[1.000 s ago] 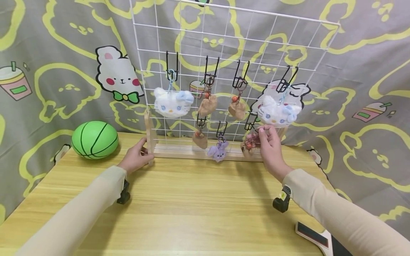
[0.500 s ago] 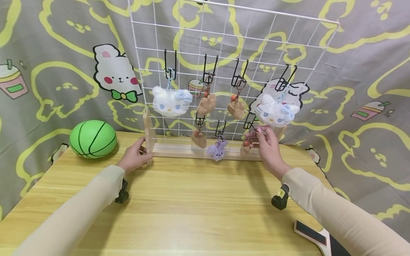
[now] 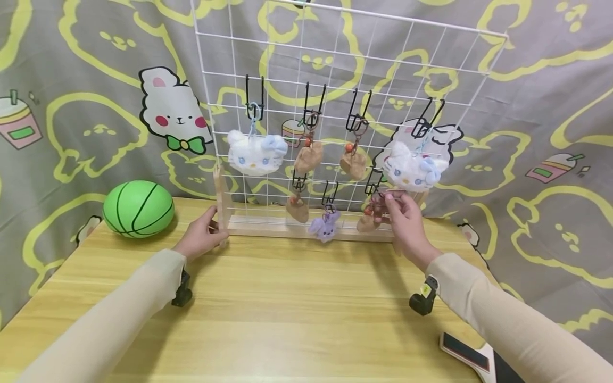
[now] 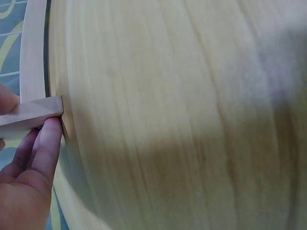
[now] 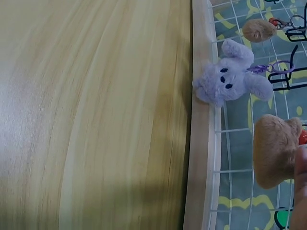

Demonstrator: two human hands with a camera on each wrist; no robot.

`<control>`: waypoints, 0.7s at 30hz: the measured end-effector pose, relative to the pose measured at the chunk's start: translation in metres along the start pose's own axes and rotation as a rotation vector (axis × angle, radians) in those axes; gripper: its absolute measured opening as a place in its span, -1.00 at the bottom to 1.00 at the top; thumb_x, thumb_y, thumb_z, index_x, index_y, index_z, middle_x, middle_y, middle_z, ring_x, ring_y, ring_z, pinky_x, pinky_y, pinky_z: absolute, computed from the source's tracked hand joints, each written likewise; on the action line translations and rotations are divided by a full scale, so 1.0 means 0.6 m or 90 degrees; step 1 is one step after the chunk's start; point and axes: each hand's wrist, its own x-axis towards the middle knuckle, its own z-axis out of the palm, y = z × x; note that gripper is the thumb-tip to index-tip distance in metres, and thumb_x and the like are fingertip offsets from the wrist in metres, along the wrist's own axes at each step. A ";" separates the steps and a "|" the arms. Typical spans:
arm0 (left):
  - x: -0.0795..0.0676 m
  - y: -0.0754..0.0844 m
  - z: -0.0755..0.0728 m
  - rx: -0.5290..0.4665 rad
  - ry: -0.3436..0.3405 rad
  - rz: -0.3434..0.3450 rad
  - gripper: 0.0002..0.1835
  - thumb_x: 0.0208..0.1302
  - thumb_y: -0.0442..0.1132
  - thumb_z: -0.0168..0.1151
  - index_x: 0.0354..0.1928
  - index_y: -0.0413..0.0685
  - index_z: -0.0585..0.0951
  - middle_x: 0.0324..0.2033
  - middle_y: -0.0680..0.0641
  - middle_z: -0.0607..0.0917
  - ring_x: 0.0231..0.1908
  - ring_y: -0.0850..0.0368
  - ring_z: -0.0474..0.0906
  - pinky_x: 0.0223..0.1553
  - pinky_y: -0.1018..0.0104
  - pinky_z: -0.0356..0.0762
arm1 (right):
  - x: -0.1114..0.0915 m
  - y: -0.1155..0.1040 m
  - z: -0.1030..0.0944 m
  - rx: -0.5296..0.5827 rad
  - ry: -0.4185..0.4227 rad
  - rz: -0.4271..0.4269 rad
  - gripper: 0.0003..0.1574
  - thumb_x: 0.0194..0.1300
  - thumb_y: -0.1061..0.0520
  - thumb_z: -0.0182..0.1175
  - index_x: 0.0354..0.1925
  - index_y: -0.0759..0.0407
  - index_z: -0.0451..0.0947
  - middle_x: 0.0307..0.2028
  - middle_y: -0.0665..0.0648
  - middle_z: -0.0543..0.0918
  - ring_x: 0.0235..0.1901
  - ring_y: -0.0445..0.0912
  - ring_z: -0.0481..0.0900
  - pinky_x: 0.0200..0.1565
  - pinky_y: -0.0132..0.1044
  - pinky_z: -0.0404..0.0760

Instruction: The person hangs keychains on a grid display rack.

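Note:
My right hand (image 3: 408, 226) pinches a brown plush keychain (image 3: 367, 223) with an orange-red bead, by its ring, at the lower right hook (image 3: 373, 181) of a white wire grid rack (image 3: 369, 56). Whether the ring sits on that hook is hidden by the fingers. In the right wrist view the brown plush (image 5: 274, 151) hangs beside the fingers (image 5: 301, 179). My left hand (image 3: 200, 234) grips the wooden foot (image 4: 36, 111) at the rack's left end, thumb on one side and fingers on the other. A purple bunny keychain (image 3: 324, 226) hangs left of the right hand.
White cat-face plushes hang at the upper left (image 3: 256, 154) and upper right (image 3: 413, 167), with more brown keychains (image 3: 308, 156) between. A green ball (image 3: 139, 208) sits on the table (image 3: 287, 314) at left. A white-and-black handled object (image 3: 466, 354) lies front right.
My right hand has shifted slightly down and right at the hook, and the brown plush in it has tilted a little leftward. The left hand stays on the wooden foot.

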 end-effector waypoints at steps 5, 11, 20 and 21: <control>-0.008 -0.001 -0.005 0.003 -0.002 0.013 -0.25 0.40 -0.31 0.21 0.56 -0.26 0.17 -0.01 -0.39 0.60 -0.06 -0.13 0.60 -0.26 0.34 0.64 | -0.007 -0.002 -0.003 -0.031 0.028 0.003 -0.82 0.68 0.14 -0.09 0.07 0.17 0.40 -0.24 -0.27 0.74 -0.19 -0.29 0.69 -0.12 -0.41 0.74; -0.015 -0.001 -0.027 0.033 -0.034 0.037 -0.24 0.45 -0.25 0.24 0.57 -0.24 0.15 -0.02 -0.38 0.66 -0.07 -0.11 0.65 -0.24 0.31 0.64 | -0.018 0.006 0.002 -0.079 0.056 0.007 -0.83 0.68 0.13 -0.07 -0.01 0.21 0.40 -0.31 -0.28 0.71 -0.26 -0.30 0.66 -0.24 -0.43 0.70; -0.018 -0.007 -0.044 0.131 -0.066 0.072 -0.45 0.49 -0.15 0.26 0.31 -0.43 0.45 -0.18 -0.32 0.76 -0.34 0.08 0.68 -0.37 0.28 0.68 | -0.049 0.028 -0.002 -0.195 -0.024 -0.050 -0.74 0.64 0.18 0.01 -0.08 0.41 0.46 -0.30 -0.10 0.70 -0.30 -0.28 0.66 -0.30 -0.39 0.68; -0.020 -0.006 -0.047 0.165 -0.068 0.081 -0.55 0.50 -0.13 0.25 0.14 -0.42 0.55 -0.27 -0.26 0.76 -0.39 0.11 0.65 -0.40 0.29 0.65 | -0.052 0.031 -0.003 -0.219 -0.039 -0.069 -0.75 0.63 0.18 0.02 -0.10 0.41 0.48 -0.29 -0.03 0.71 -0.30 -0.27 0.67 -0.30 -0.38 0.68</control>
